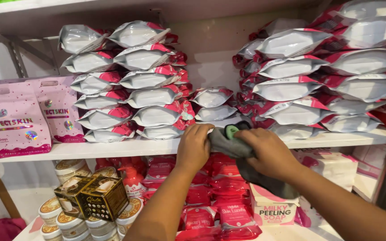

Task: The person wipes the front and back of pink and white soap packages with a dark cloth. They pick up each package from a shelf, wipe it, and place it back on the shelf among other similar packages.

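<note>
Both hands gripped one dark grey cloth [242,154] at the white shelf [112,148] edge: left hand [194,146] and right hand [269,151] clamped on it, stretching it between them.

probably a shop: shelves [126,147] of stacked cosmetic packs [153,96]

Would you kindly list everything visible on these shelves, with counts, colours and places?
Soft packs: dozens, silver-white with pink-red ends, stacked in piles on the upper shelf.
Pouches: two, pink, standing at the shelf's left end.
Shelf: one, white, upper level.
Round jars: several, white with gold lids, lower left.
Boxes: two, gold and black, atop the jars.
Pump bottle: one, red, behind the boxes.
Flat packets: many, red-pink, lower centre.
Carton: one, white and pink, lower right.
Cloth: one, dark grey, held at the shelf edge.
Left hand: fingers on the cloth.
Right hand: gripping the cloth.
</note>
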